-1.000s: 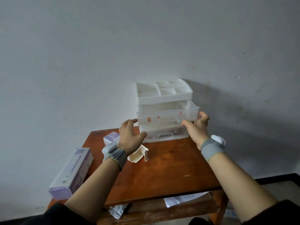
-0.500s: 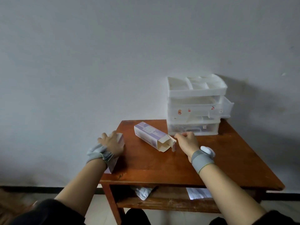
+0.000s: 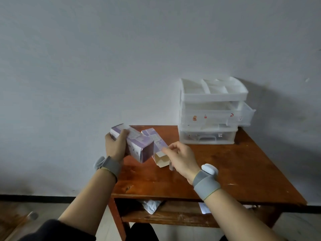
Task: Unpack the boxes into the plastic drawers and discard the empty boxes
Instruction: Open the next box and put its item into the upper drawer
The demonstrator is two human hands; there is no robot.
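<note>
The left hand (image 3: pixel 115 146) has lifted a purple box (image 3: pixel 133 142) off the table (image 3: pixel 243 171).

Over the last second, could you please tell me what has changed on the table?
The left hand took the closed purple box from the table's left edge and lifted it. The right hand left the plastic drawers and now pinches the open box lying on the table. The drawers stayed put, middle drawer open.
</note>
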